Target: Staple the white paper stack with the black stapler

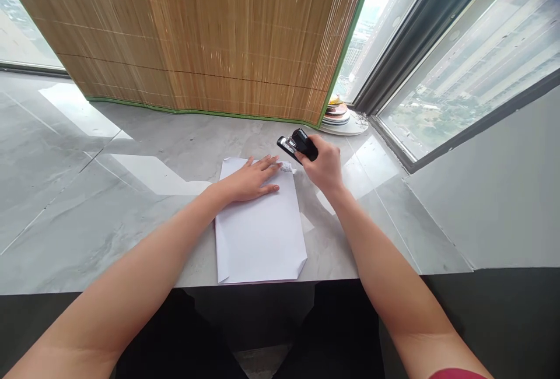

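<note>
A stack of white paper lies on the grey marble counter, its near corners curled at the counter's front edge. My left hand rests flat on the upper part of the paper, fingers spread toward the far right corner. My right hand grips a black stapler held just above and beyond that corner, its silver underside facing the paper. The corner of the paper looks crumpled with several staples.
A bamboo blind with green edging hangs behind the counter. A stack of plates sits at the back right by the window. A grey wall panel stands at the right.
</note>
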Demonstrator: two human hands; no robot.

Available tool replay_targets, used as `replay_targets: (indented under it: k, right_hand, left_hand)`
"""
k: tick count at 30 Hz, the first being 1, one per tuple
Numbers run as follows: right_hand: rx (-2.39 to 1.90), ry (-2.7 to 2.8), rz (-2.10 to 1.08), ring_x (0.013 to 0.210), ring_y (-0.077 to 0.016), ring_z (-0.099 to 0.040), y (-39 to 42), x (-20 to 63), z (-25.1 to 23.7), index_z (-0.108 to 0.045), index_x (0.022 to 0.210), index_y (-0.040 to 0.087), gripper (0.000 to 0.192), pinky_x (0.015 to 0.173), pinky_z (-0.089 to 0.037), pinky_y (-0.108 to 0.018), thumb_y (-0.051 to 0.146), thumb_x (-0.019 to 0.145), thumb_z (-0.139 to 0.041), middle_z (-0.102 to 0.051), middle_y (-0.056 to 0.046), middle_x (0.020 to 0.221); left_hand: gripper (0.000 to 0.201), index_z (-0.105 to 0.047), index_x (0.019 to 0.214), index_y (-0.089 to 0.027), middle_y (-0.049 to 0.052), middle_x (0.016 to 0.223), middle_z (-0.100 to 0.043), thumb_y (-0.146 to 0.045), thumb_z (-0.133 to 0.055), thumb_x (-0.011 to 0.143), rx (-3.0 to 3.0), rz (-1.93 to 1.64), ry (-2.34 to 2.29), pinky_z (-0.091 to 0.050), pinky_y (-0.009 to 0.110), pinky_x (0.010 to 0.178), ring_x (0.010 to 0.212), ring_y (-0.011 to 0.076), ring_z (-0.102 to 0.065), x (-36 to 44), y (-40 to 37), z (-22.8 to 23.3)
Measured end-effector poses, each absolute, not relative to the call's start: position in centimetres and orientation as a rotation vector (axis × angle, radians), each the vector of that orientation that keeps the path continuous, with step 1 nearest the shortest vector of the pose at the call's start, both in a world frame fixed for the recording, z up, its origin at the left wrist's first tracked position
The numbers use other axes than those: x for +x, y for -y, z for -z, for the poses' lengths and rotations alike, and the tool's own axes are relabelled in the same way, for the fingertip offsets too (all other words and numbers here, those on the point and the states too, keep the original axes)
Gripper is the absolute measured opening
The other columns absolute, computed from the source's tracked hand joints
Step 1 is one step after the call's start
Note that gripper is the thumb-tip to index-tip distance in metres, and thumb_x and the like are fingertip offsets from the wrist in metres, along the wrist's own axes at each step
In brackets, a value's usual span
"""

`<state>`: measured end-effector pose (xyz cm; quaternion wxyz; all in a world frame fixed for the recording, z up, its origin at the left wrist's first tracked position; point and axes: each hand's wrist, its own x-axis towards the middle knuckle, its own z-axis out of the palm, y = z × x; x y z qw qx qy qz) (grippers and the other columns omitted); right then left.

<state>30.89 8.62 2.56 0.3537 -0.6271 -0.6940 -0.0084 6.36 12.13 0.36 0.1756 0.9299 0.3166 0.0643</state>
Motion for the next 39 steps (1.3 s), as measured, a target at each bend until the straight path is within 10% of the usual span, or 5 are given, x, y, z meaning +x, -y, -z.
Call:
replay_targets:
  k: [6,24,39]
  right_hand:
    - [-1.425,1.980,-0.201,0.085,-0.0234,-0.067,-7.3,28.1,-2.5,-0.068,0.107,0.021,0.024,0.079,-0.046,-0.032,0.036,0.088,-0.071,-0.075,-0.006,0.095]
    - [-1.211,2.513,-0.678,0.073,-0.0159,-0.049,-7.3,29.4,-3.5,-0.046,0.080,0.024,0.020,0.067,-0.032,-0.029,0.025,0.082,-0.065,-0.057,0.003,0.080]
    - [-1.477,2.426,-0.698,0.080,-0.0193,-0.053,-5.4,38.3,-3.2,-0.054,0.083,0.023,0.024,0.073,-0.038,-0.031,0.041,0.085,-0.069,-0.060,0.000,0.088]
  left_hand:
    - [0.029,-0.074,0.104,-0.019,0.012,0.119,-0.075,-0.019,-0.046,0.098,2.175,-1.197,-1.384,-0.050,0.040,0.108,0.116,0.0258,-0.068,3.1,-16.3,-0.1]
    - [0.024,-0.054,0.064,-0.022,0.000,0.059,-0.045,-0.009,-0.045,0.082,1.560,-1.451,-1.604,-0.028,0.032,0.058,0.056,0.0160,-0.038,2.2,-17.1,0.2]
    - [0.018,-0.053,0.058,-0.024,0.001,0.053,-0.043,-0.019,-0.050,0.075,1.580,-1.342,-1.516,-0.027,0.033,0.055,0.052,0.0168,-0.036,2.2,-17.3,0.5]
